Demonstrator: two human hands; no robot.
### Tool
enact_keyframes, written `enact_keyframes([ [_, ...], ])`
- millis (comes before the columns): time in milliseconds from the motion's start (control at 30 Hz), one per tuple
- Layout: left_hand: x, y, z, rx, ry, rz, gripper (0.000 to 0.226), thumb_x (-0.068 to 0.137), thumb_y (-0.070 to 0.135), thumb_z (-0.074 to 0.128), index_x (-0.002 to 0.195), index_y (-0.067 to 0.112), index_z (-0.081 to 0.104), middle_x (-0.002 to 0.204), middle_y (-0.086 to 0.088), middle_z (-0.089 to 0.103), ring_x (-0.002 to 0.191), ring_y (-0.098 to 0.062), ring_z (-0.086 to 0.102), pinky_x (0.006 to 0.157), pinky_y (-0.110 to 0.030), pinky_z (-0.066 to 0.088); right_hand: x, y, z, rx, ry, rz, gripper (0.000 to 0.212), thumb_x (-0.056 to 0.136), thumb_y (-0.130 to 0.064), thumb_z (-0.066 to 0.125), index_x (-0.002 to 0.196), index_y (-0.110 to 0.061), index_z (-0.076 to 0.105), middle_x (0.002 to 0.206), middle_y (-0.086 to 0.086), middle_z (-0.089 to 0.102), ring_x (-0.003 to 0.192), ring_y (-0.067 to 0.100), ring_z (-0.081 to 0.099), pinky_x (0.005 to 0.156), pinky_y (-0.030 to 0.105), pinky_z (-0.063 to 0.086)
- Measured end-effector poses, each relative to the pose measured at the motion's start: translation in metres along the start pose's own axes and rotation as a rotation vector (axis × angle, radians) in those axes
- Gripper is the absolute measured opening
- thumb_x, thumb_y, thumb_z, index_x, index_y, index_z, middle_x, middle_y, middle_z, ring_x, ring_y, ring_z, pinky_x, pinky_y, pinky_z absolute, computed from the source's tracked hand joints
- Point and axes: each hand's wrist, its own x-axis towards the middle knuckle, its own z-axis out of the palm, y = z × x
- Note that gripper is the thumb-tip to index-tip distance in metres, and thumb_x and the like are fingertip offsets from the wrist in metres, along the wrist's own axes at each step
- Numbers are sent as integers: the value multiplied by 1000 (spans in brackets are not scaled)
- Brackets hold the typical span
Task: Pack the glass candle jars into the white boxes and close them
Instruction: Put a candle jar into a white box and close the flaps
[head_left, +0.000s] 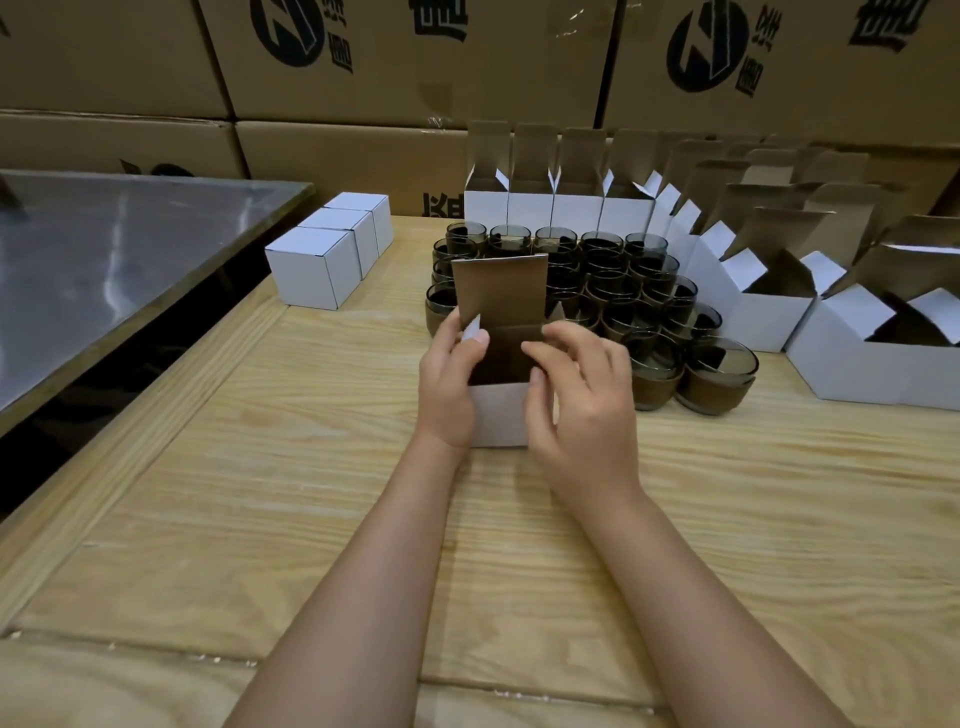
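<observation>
A small white box (496, 415) stands on the wooden table (260, 493) with its brown-lined lid flap upright. My left hand (449, 387) grips the box's left side, its thumb pressing the left side flap inward. My right hand (579, 389) holds the right side, fingers curled over the right flap and the opening. What is inside the box is hidden. Behind it stand several dark glass candle jars (719, 374) with brown bands, packed in rows.
Three closed white boxes (332, 254) sit in a row at the left. Several open white boxes (550, 208) line the back and right side (857, 364). Large brown cartons (363, 78) are stacked behind. A metal-topped table (104, 270) stands to the left.
</observation>
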Motion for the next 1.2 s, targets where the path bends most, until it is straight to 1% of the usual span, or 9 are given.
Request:
enact_keyframes([
  [167, 3, -2, -1, -53, 203, 13, 44, 74, 35, 45, 113, 16, 57, 122, -12, 58, 112, -21, 58, 91, -40, 48, 0, 7, -1, 263, 12, 372, 23, 91, 1, 49, 105, 0, 67, 108, 9, 50, 88, -8, 48, 73, 3, 37],
  [300, 2, -2, -4, -95, 220, 45, 19, 74, 21, 39, 89, 25, 50, 87, -6, 53, 67, -11, 56, 51, -23, 44, 1, 11, 0, 404, -45, 525, 29, 93, 1, 45, 106, -9, 68, 106, 0, 45, 88, -18, 46, 72, 0, 35],
  [400, 1, 1, -4, -48, 229, 83, 24, 75, 17, 36, 92, 27, 48, 83, -8, 55, 71, -20, 55, 56, -28, 45, 3, 13, 3, 471, -87, 599, 34, 97, -4, 40, 108, -22, 66, 107, -10, 43, 93, -17, 44, 78, 1, 35],
  [500, 1, 3, -2, 97, 151, 126, 29, 73, 18, 31, 85, 19, 57, 89, -5, 58, 91, -27, 53, 80, -44, 43, 3, 16, 5, 517, -113, 630, 34, 99, -7, 37, 107, -29, 61, 108, -18, 39, 97, -20, 41, 81, -1, 32],
  [633, 1, 2, -3, 68, 134, 68, 46, 77, 22, 27, 106, 19, 62, 114, -3, 62, 118, -26, 54, 100, -47, 42, 1, 17, 6, 518, -133, 590, 32, 99, -6, 38, 110, -24, 62, 111, -9, 39, 99, -23, 38, 82, -4, 28],
  [800, 3, 2, -4, 20, 188, 40, 43, 77, 26, 35, 109, 10, 60, 95, 2, 67, 84, -9, 64, 68, -30, 48, 1, 17, 5, 520, -136, 558, 31, 99, -6, 39, 113, -18, 63, 109, -16, 38, 99, -22, 39, 81, -3, 30],
  [933, 2, 1, -4, 24, 182, 25, 44, 73, 25, 39, 109, 10, 60, 83, 5, 66, 68, -4, 60, 56, -24, 44, 5, 17, -3, 446, -131, 497, 28, 98, -12, 44, 122, -13, 60, 113, -11, 44, 105, -9, 44, 91, 11, 35],
  [1067, 0, 0, -3, 51, 142, 13, 50, 73, 23, 37, 116, 6, 57, 82, 3, 62, 64, -2, 57, 52, -17, 45, 16, 38, -23, 45, 12, 413, 35, 93, -30, 47, 124, -16, 58, 122, 2, 54, 115, 18, 41, 95, 30, 31],
  [1200, 0, 1, -2, 69, 138, 29, 54, 74, 22, 36, 120, 1, 54, 87, 0, 62, 64, 1, 58, 54, -15, 45, 10, 66, -33, -351, -306, 492, 42, 92, -47, 50, 122, -19, 59, 141, 4, 43, 137, 28, 20, 112, 45, 10],
])
